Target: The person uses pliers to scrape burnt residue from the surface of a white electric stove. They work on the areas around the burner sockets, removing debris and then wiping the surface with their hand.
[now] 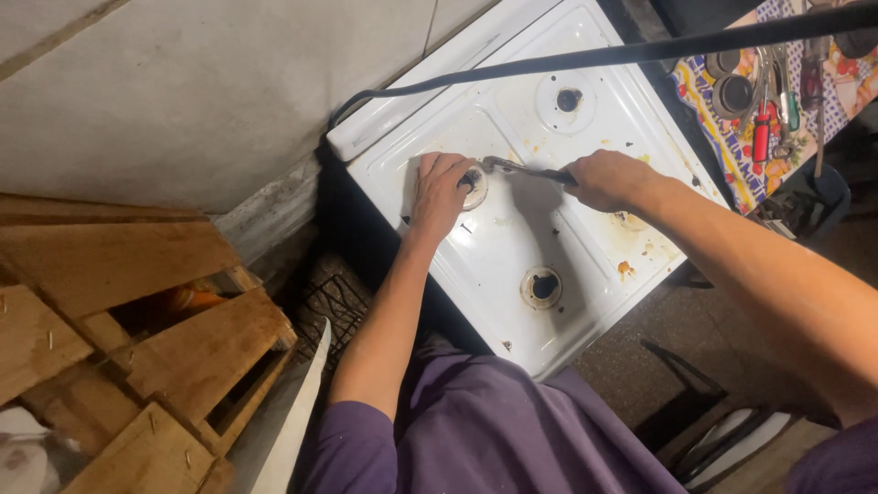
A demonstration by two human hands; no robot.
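The head camera looked down at a white metal stove top [549,229], flat and shiny, with brown greasy spots on it. On the far left lay rough wooden boards [119,311], stacked up and full of splinters. Beside them, a dark wire rack [334,302] sat low in the shadow next to the stove. The left hand [441,190] lay flat and loose on the stove top, fingers spread, touching the round burner hole [474,183] at the back left. It gripped nothing. A thin metal wrench [521,169] reached from that burner hole over to the right hand [608,178]. The right hand was closed tight around the wrench handle, so the handle end was hidden inside the fist. Another burner hole [541,286], round and rusty, sat near the front of the stove, and one more [568,99] sat at the back. A black hose [604,55] ran across the top of the stove and blocked a little of the view there. On the far right was a bright patterned cloth [732,137] with tools on it, like a red-handled screwdriver [762,133]. Purple clothing [485,430] filled the bottom of the view.
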